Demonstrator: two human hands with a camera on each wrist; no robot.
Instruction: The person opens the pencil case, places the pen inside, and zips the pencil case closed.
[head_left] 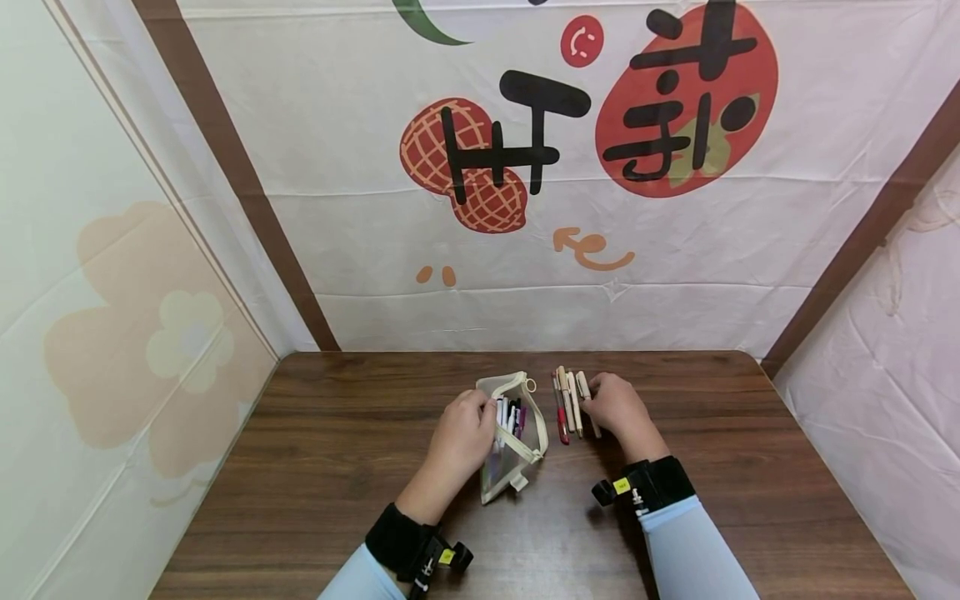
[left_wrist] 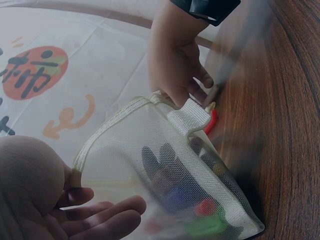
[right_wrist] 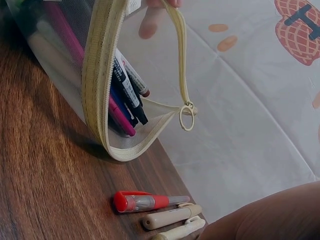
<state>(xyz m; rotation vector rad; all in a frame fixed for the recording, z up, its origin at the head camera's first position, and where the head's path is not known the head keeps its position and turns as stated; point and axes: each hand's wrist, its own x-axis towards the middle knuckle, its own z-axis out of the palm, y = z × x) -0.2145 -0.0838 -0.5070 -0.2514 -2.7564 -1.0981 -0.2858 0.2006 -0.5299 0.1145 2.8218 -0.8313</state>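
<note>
My left hand [head_left: 467,425] pinches the rim of a white mesh pencil case [left_wrist: 125,135], its zip open. Inside it several pens [right_wrist: 130,90] show, among them black, white and magenta ones. Right of the case lie a red pen [head_left: 561,415] and some beige pens [head_left: 572,404], side by side in a row. My right hand [head_left: 618,408] is at the right end of this row, its fingers around a beige pen [head_left: 584,386]. In the right wrist view that hand's grip is out of sight.
The brown wooden table [head_left: 337,475] ends at the back against a white printed cloth [head_left: 360,242]. Cloth walls stand at the left and right. A zip pull ring [right_wrist: 186,117] hangs at the case's mouth.
</note>
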